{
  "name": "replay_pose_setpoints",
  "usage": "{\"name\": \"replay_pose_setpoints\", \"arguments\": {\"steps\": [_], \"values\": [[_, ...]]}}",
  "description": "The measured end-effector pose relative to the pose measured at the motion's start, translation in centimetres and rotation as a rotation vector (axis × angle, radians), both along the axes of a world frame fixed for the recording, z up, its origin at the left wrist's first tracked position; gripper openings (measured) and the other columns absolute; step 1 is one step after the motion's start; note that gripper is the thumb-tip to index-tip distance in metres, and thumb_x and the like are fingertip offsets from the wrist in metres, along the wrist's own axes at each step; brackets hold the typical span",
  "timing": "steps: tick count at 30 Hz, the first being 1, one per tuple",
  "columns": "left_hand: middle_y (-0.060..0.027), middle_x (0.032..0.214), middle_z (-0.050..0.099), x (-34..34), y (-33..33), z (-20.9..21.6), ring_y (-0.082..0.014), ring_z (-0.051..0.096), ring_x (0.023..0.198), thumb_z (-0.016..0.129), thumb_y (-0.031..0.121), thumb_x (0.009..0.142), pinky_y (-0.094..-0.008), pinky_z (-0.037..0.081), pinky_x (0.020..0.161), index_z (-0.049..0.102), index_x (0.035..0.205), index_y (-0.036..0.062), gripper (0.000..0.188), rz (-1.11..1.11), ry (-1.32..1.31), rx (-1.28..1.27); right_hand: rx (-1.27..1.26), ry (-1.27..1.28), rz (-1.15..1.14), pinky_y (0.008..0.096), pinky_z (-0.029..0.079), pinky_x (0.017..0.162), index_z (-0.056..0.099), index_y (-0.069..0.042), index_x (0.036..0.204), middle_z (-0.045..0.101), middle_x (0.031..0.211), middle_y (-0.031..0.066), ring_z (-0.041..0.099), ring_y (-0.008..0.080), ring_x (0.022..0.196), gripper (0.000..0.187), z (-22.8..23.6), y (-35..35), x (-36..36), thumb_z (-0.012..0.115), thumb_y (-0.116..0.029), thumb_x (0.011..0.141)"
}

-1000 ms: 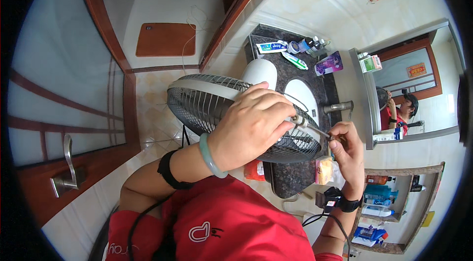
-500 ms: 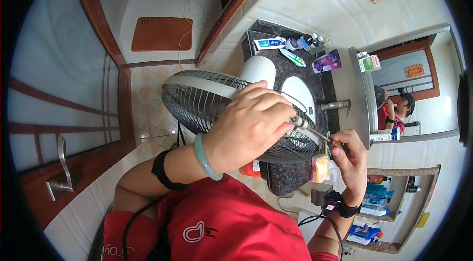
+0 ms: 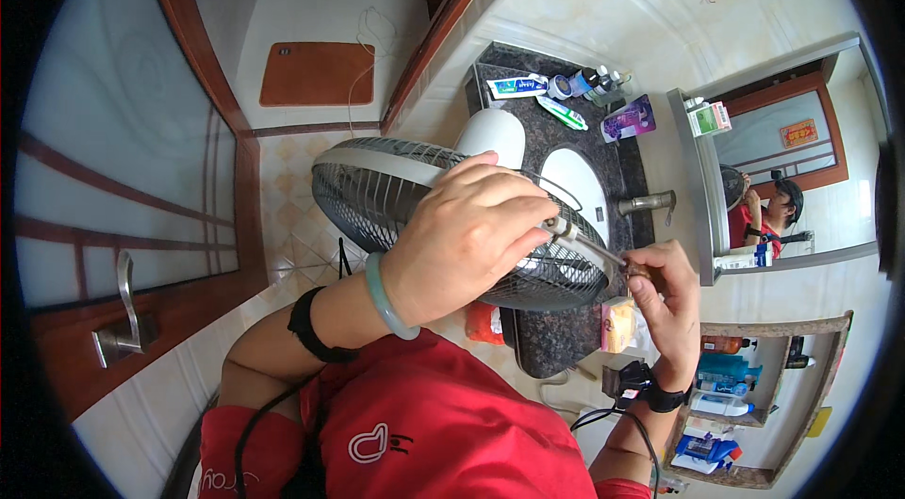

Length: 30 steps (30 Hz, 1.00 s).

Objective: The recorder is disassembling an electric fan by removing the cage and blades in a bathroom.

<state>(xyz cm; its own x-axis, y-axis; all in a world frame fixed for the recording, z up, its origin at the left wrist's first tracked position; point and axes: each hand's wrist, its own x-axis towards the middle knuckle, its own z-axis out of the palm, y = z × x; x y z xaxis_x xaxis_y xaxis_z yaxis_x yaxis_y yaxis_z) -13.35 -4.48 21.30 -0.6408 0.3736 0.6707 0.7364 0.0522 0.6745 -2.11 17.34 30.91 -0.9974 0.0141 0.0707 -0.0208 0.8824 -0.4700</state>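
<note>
A round fan with a dark wire cage and a pale rim band [image 3: 377,163] is held up in front of me, tilted on its side. My left hand [image 3: 476,245] is closed over the fan's edge, thumb and forefinger beside a small pale fitting [image 3: 558,227] on the rim. In my right hand [image 3: 667,296] is a screwdriver [image 3: 596,247], its handle pinched between thumb and fingers. The metal shaft runs left toward the fitting by my left fingertips. Whether its tip sits in a screw cannot be made out.
Behind the fan is a dark stone counter [image 3: 547,348] with a white basin [image 3: 572,180], faucet [image 3: 646,204], toothpaste tubes and bottles. A tissue pack [image 3: 617,327] lies near the right hand. Right of it hangs a shelf [image 3: 771,405] with bottles; a mirror cabinet stands above. At left is a glazed door [image 3: 132,216].
My right fingers have shifted around the screwdriver handle, and the hand sits slightly higher. My left hand stays at the fan's rim, a little further left. The view has tilted slightly.
</note>
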Motion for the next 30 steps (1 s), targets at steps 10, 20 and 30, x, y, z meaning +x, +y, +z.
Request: {"name": "replay_pose_setpoints", "arguments": {"steps": [10,20,30], "values": [[-0.0070,0.095,0.064,0.2,0.5,0.5,-0.0231,0.061,0.092,0.069,0.013,0.075,-0.0426,0.041,0.093,0.066,0.094,0.0066,0.021,0.010,-0.003,-0.053,-0.264,-0.097,-0.158,0.0262,0.045,0.067,0.059,-0.001,0.095,0.062,0.081,0.0087,0.058,0.0146,0.076,0.024,-0.3,0.6,1.2,0.069,-0.016,0.078],[-0.0075,0.095,0.064,0.6,0.7,0.8,-0.0240,0.061,0.091,0.068,0.013,0.076,-0.0420,0.040,0.093,0.065,0.096,0.0069,0.021,0.010,-0.004,-0.093,-0.159,0.166,-0.051,0.0284,0.045,0.068,0.062,0.000,0.098,0.057,0.082,0.0089,0.057,0.0193,0.075,0.025,-0.7,0.9,0.9,0.068,-0.009,0.076],[-0.0074,0.094,0.065,1.1,1.0,1.1,-0.0243,0.061,0.091,0.068,0.012,0.074,-0.0425,0.040,0.094,0.065,0.095,0.0073,0.022,0.034,0.003,-0.121,-0.013,0.140,0.119,0.0299,0.043,0.063,0.057,-0.001,0.087,0.053,0.078,0.0090,0.054,0.0207,0.069,0.019,-0.9,2.1,0.3,0.068,-0.014,0.078]]}}
